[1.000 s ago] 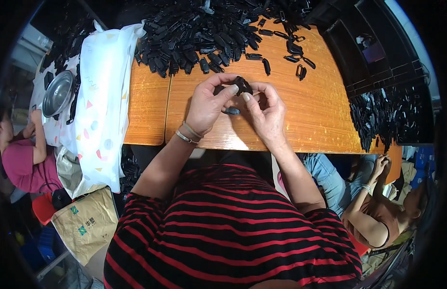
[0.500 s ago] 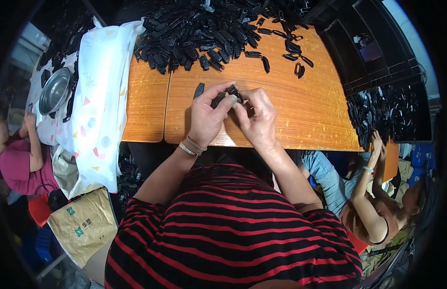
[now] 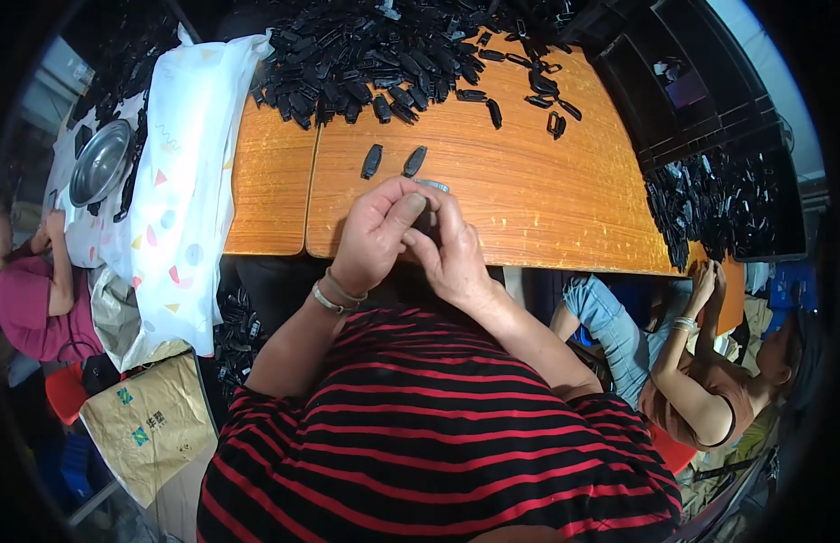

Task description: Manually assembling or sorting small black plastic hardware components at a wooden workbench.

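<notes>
L hand (image 3: 376, 237) & R hand (image 3: 453, 253) pinched together on small black plastic part (image 3: 426, 220), mostly hidden; two loose black parts (image 3: 372, 161) on wooden table (image 3: 528, 190).

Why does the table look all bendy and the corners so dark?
In the head view, the fisheye lens curves the wooden table's straight edges and leaves a black ring around the picture; the middle, with the left hand and right hand, is bright and fairly sharp.

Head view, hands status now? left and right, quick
Left hand: closed, fingers pinched on a small black part held between both hands.
Right hand: closed on the same part; it is mostly hidden, so exact grip cannot be told.
</notes>
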Demonstrator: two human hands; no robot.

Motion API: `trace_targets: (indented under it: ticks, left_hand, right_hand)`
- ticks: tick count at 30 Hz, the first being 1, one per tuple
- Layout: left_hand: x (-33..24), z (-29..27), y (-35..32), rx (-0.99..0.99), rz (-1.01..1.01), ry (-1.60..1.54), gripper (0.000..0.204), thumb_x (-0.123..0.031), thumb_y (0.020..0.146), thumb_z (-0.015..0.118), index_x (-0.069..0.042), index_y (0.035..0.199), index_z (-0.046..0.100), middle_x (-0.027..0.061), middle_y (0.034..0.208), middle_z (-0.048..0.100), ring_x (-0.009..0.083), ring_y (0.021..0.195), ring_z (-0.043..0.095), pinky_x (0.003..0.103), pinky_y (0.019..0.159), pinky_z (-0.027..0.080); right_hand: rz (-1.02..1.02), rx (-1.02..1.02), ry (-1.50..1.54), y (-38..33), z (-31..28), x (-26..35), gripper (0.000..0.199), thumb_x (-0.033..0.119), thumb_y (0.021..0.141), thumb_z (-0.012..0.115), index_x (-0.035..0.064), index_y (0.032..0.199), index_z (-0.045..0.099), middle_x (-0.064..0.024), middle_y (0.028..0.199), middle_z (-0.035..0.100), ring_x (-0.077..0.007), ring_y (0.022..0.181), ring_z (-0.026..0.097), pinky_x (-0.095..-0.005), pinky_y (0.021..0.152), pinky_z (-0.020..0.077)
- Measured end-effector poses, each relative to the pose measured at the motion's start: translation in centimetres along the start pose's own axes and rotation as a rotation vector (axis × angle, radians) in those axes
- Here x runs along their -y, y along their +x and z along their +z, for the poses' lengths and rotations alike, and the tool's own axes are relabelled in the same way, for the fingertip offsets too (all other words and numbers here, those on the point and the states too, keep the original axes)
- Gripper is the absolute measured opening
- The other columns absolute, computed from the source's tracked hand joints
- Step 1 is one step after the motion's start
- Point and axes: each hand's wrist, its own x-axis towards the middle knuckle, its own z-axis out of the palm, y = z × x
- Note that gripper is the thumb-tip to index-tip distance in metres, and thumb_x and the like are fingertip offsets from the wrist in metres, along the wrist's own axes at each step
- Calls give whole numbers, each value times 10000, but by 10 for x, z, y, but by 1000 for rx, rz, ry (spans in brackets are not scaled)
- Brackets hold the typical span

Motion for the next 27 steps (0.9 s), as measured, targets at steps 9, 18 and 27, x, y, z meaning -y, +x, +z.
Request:
trace_targets:
  ticks: [9, 18, 27]
  left_hand:
    - [-16, -12, -36, -214, 0, 120, 159, -123, 988, 525, -7, 975, 632, 11, 833, 628, 72, 742, 568, 205, 672, 462]
    - [-23, 5, -36, -141, 458, 666, 216, -10, 843, 641, 9, 1057, 615, 115, 1012, 643, 231, 853, 638, 277, 748, 507]
    - [-23, -18, -46, -135, 256, 790, 105, -55, 901, 545, -12, 932, 635, 129, 860, 635, 275, 768, 640, 333, 681, 499]
  right_hand:
    - [-8, 67, 234, -9, 35, 10, 427, 93, 892, 633, -1, 1274, 465, -180, 1069, 598, -286, 993, 614, -354, 842, 489]
    - [-66, 147, 440, -7, 20, -4, 401, 128, 977, 562, 12, 1333, 418, -75, 1115, 563, -148, 918, 583, -264, 775, 485]
    - [22, 384, 281, 0, 9, -7, 522, 149, 816, 753, 26, 1268, 524, -51, 835, 592, -130, 648, 569, -271, 596, 463]
